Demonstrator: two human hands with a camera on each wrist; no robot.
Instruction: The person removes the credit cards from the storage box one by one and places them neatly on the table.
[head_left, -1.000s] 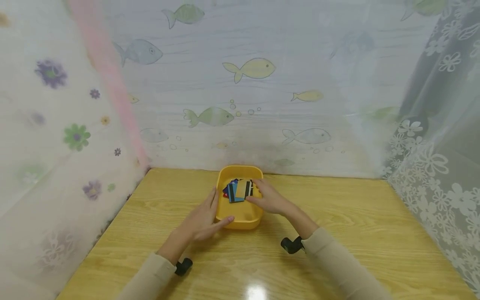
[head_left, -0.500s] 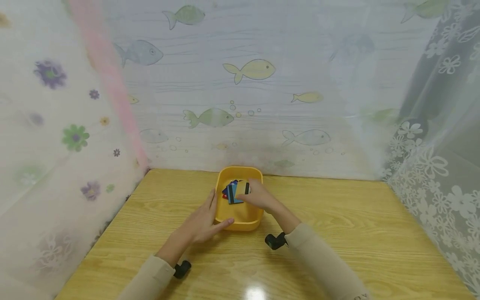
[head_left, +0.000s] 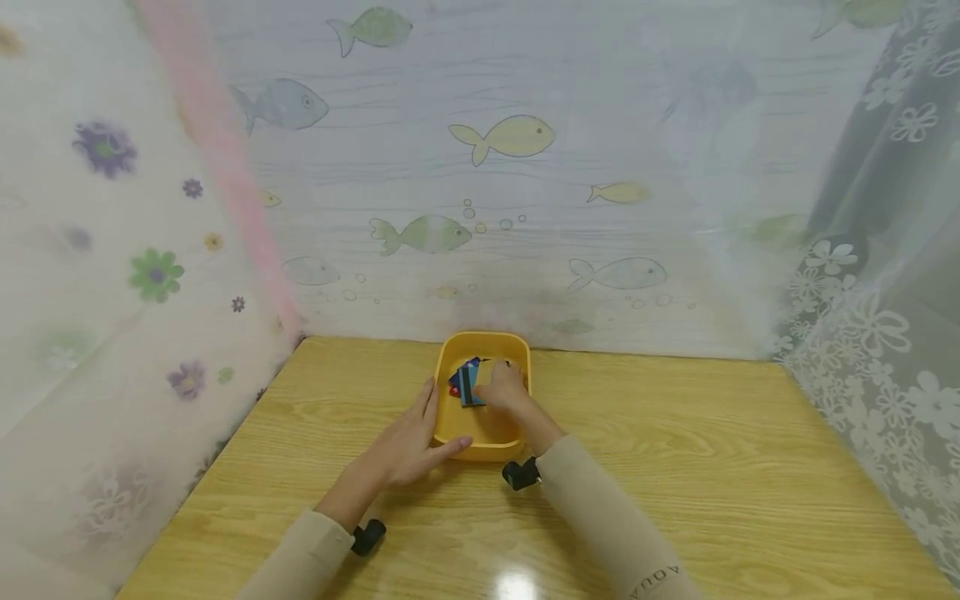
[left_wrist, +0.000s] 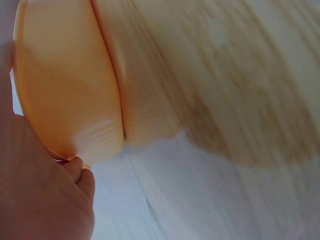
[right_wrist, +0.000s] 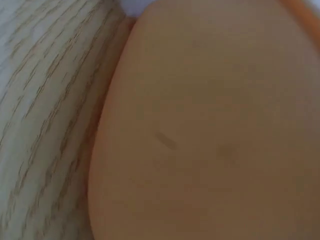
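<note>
Inside a yellow plastic bin (head_left: 482, 451) lies a loose pile of bank cards, seen in the head view. A blue card (head_left: 471, 395) with a dark magnetic stripe lies at the left of the pile. Over it is a gold card (head_left: 486, 370), partly covered by my right hand (head_left: 504, 388), which pinches it with bent fingers; the fingertips are hidden. My left hand (head_left: 403, 442) rests against the bin's left wall, fingers straight along the outside and thumb across the near rim. The left wrist view shows that hand touching the bin's outer wall (left_wrist: 65, 65).
The bin stands near the back edge of a wood-grain table (head_left: 660, 467), close to a fish-print curtain (head_left: 525, 250). Flowered fabric hangs at the left, lace at the right. Black wrist cameras (head_left: 368, 537) sit under both sleeves.
My right hand has moved left and further into the bin, turning over the gold card and covering more of it. The left hand and bin stay in place.
</note>
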